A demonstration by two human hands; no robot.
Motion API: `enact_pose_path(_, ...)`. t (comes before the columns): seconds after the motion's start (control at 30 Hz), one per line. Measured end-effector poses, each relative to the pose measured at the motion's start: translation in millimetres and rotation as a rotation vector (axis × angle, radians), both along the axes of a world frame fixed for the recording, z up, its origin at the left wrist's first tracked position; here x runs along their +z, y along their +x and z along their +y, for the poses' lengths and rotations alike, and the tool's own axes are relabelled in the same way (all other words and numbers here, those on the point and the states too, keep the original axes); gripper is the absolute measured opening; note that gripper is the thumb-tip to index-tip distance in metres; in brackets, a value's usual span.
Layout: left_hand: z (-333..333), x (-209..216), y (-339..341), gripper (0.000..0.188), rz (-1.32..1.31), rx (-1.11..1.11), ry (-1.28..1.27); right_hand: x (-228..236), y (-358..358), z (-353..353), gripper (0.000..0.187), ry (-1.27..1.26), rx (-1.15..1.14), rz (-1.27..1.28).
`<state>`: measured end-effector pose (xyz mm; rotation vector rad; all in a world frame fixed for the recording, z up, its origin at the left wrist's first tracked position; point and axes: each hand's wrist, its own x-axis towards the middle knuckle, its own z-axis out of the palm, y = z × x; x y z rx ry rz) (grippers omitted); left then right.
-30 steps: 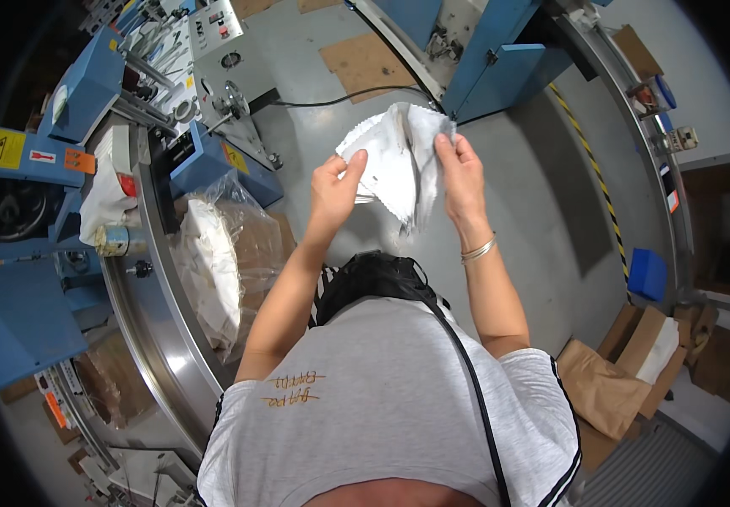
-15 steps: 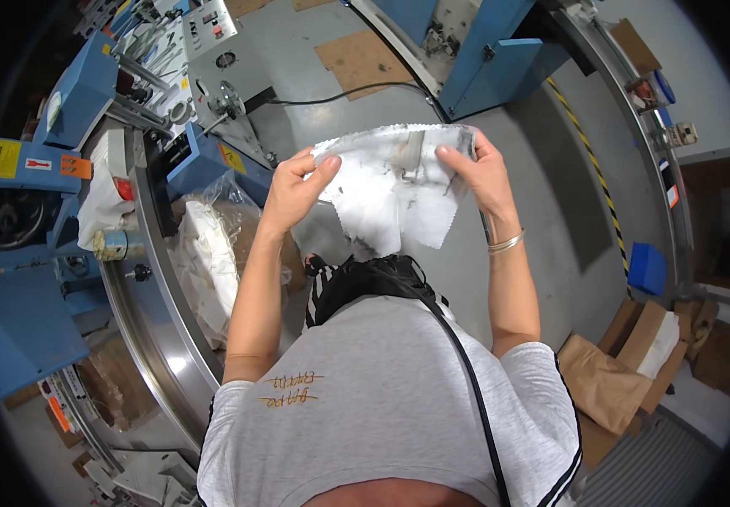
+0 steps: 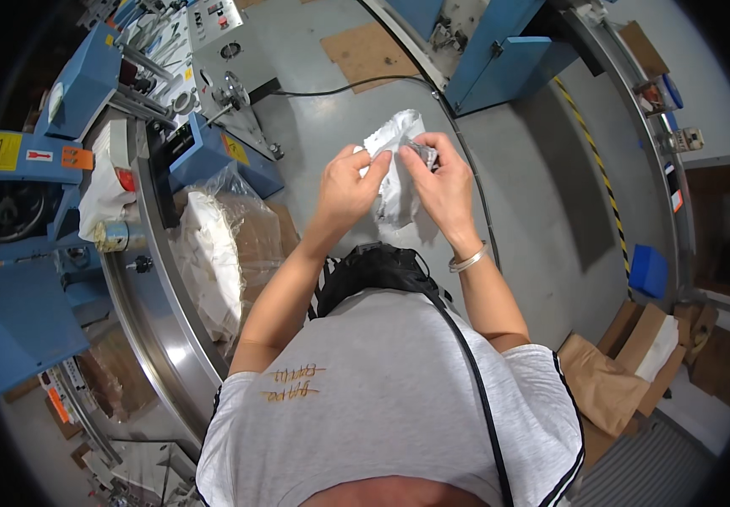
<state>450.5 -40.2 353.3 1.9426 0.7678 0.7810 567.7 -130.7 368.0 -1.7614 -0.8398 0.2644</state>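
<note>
A white cleaning cloth (image 3: 399, 186) with dark smudges and a zigzag-cut edge hangs crumpled between my two hands, in front of my waist. My left hand (image 3: 350, 186) pinches one side of it between thumb and bent fingers. On the other side my right hand (image 3: 444, 182) grips a bunched, greyish part of the same cloth, thumb on top. Both hands are close together, and the cloth's lower end dangles toward the black pouch (image 3: 373, 269) at my waist.
To the left stands a blue and grey machine (image 3: 213, 51) with a metal rail (image 3: 170, 279). Plastic-wrapped white material (image 3: 208, 253) lies beside it. Far right are a blue bin (image 3: 648, 270) and cardboard boxes (image 3: 635, 338). A black cable (image 3: 339, 91) crosses the floor.
My hands have come together from a wide spread. The cloth, earlier stretched out flat between them, is now folded and bunched up.
</note>
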Motion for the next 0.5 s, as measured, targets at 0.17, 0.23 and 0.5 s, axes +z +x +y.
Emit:
enact_pose_path(0.17,7,-8,8,0.029,0.085,0.019,0.006,-7,4,8,0.025,-0.046,0.122,0.149)
enact_pose_path(0.23,14,-12,12,0.03,0.07,0.023,0.02,-5,7,10,0.028,-0.028,0.211,0.194)
enact_pose_path(0.5,27,-6,7,0.046,0.038,-0.026,-0.268,12,17,14,0.059,0.055,0.439,0.802)
